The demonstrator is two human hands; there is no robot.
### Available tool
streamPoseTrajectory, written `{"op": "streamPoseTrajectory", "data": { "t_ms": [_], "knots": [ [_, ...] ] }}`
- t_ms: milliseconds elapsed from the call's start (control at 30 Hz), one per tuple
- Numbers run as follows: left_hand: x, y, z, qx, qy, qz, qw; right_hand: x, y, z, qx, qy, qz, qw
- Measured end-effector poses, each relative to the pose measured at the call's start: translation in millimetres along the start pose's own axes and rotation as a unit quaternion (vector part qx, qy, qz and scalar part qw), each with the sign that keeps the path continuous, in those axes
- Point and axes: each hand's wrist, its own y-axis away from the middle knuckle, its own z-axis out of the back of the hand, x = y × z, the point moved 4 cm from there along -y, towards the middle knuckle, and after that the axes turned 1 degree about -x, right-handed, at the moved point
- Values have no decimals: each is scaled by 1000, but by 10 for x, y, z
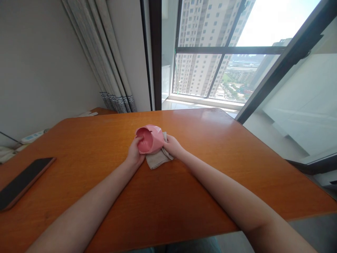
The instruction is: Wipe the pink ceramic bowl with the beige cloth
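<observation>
A pink faceted vase-like container (157, 136) is tilted on its side above the table, its round opening turned toward me and to the left. My left hand (135, 151) grips its rim, with the thumb inside the opening and the other fingers hidden beneath. At the container's right side, my right hand (173, 145) is closed on a grey-beige cloth (158, 160), pressing it against the pink wall. The cloth hangs below the container, and its lower part reaches the tabletop.
The brown wooden table (105, 211) spreads out in front of me. A dark phone-like slab (23, 179) lies at the left. Beyond the back edge are a grey curtain (113, 70) and a window (210, 70). A white power strip (33, 136) sits past the left edge.
</observation>
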Motion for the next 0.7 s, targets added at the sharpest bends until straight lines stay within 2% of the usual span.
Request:
{"op": "streamPoseTrajectory", "data": {
  "t_ms": [100,133,167,300,367,433,567,700],
  "knots": [
    [67,23,-13,28,-19,21,999,53,12,200,-182,-20,36,982],
    [84,26,-18,39,-24,22,999,97,30,243,-215,-38,53,974],
    [94,29,-27,52,-28,21,998,155,46,260,-216,-56,75,972],
    [87,44,-68,95,-39,14,995,406,123,151,-64,-41,175,982],
    [74,54,-78,99,-44,15,994,435,153,93,-34,-9,186,982],
    [70,64,-85,102,-57,14,993,385,138,61,-36,-12,157,987],
    [112,76,-116,140,-80,31,986,165,-16,116,-55,-115,33,991],
    [175,66,-98,180,-167,48,968,-140,-236,460,-103,-247,-96,959]
  ]
}}
